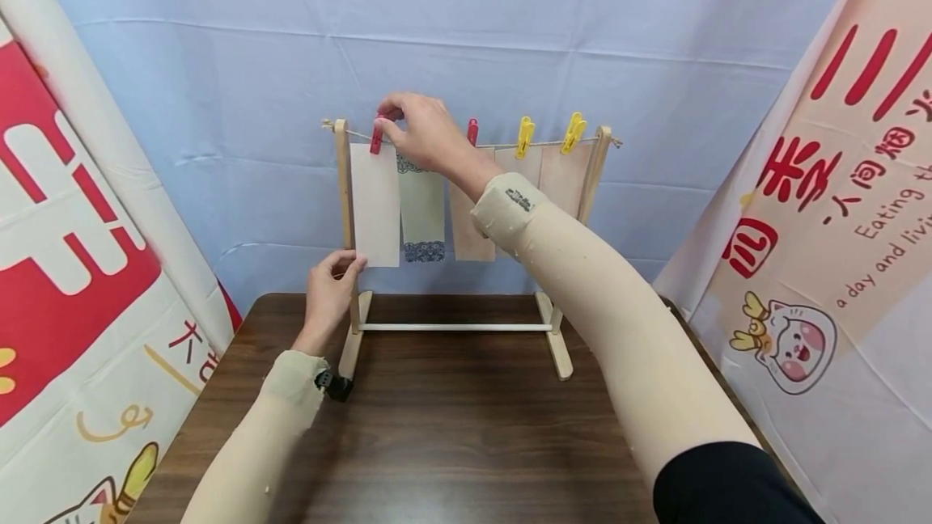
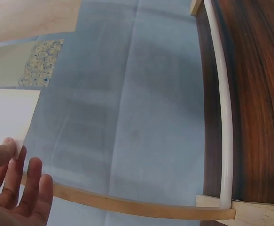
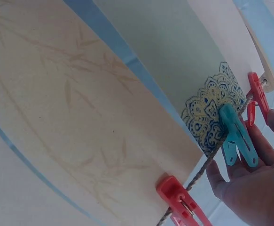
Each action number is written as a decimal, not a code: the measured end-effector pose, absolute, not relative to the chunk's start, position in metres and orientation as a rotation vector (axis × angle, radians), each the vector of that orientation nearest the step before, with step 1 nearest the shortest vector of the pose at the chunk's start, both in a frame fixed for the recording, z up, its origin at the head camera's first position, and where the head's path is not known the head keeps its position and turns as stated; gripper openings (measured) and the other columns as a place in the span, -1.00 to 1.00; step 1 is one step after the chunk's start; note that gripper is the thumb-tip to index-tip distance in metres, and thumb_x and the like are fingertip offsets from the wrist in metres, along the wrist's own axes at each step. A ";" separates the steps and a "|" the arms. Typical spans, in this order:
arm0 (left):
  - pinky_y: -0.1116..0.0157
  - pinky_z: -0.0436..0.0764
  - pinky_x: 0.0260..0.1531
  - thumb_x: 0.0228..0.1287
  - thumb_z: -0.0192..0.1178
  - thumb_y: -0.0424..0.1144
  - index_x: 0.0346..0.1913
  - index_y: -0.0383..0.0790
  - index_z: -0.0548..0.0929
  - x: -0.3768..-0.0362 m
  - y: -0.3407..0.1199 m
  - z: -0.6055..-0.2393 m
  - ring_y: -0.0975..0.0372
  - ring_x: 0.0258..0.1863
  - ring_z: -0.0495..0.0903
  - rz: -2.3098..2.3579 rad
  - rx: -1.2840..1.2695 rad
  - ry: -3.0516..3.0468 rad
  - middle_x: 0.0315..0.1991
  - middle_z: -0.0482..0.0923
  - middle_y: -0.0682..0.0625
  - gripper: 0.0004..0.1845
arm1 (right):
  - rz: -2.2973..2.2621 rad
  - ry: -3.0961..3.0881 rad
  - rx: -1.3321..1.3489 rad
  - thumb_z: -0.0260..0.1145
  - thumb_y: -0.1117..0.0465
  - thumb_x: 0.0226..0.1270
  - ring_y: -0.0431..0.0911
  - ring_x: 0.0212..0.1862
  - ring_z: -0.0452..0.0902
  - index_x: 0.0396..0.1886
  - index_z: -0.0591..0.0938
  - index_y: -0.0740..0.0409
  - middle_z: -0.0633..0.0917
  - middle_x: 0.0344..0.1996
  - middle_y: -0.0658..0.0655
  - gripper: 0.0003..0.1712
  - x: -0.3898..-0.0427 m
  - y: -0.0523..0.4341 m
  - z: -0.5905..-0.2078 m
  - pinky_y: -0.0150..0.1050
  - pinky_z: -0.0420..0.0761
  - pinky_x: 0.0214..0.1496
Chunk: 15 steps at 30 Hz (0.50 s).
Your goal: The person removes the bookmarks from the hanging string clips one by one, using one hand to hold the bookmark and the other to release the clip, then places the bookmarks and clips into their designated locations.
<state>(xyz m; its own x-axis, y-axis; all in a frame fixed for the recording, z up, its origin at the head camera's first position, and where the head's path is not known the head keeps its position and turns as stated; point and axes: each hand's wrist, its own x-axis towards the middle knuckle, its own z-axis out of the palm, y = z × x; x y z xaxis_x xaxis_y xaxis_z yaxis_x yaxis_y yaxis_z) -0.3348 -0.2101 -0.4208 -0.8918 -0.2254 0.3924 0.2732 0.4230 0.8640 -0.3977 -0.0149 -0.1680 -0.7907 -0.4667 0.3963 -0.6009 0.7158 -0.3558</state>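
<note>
The white card (image 1: 374,204) hangs at the left end of the string (image 1: 553,141), flat against the rack's left post (image 1: 344,184), with a red peg (image 1: 376,136) at its top edge. The right hand (image 1: 422,132) is up at that peg, thumb and forefinger pinching it, which is how such a peg is opened or seated on the cord. The left hand (image 1: 329,293) is down at the card's lower left corner, thumb and forefinger nipping it lightly; the other fingers lie loose and half straight in the left wrist view. Holding the bottom corner likely keeps the card from swinging or twisting while the peg is worked above.

Just right of the white card hangs a pale green card (image 1: 421,213) with a blue lace border, its teal peg (image 3: 238,136) hidden behind the right hand in the head view but plain from the right wrist. Next come a tan card (image 1: 469,221) under a second red peg (image 1: 472,131), then two more tan cards under yellow pegs (image 1: 525,137). All hang side by side, barely apart, so each shows whole.

The rack (image 1: 561,346) stands at the far edge of a dark wooden table (image 1: 451,443), a white bar (image 1: 455,327) joining its feet. A blue cloth (image 1: 466,39) hangs behind, with printed banners (image 1: 837,209) at both sides.
</note>
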 end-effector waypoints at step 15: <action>0.38 0.55 -0.20 0.58 0.32 -0.11 0.10 -0.29 0.77 -0.334 -0.210 -0.422 0.00 -0.04 0.72 -1.457 -0.044 -2.227 -0.08 0.79 -0.25 -0.69 | 0.892 -2.548 0.941 0.34 0.09 0.63 -0.18 0.10 0.64 0.20 0.66 0.13 0.77 0.03 0.03 -0.69 -0.397 -0.010 -0.171 -0.38 0.55 0.19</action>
<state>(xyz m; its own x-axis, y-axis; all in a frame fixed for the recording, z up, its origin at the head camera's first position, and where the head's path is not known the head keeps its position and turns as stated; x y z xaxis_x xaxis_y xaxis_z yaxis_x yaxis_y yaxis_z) -0.3337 -0.2098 -0.4219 -0.8866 -0.2267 0.4031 0.2785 0.4342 0.8567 -0.3974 -0.0105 -0.1712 -0.7479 -0.4883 0.4497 -0.6622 0.5967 -0.4534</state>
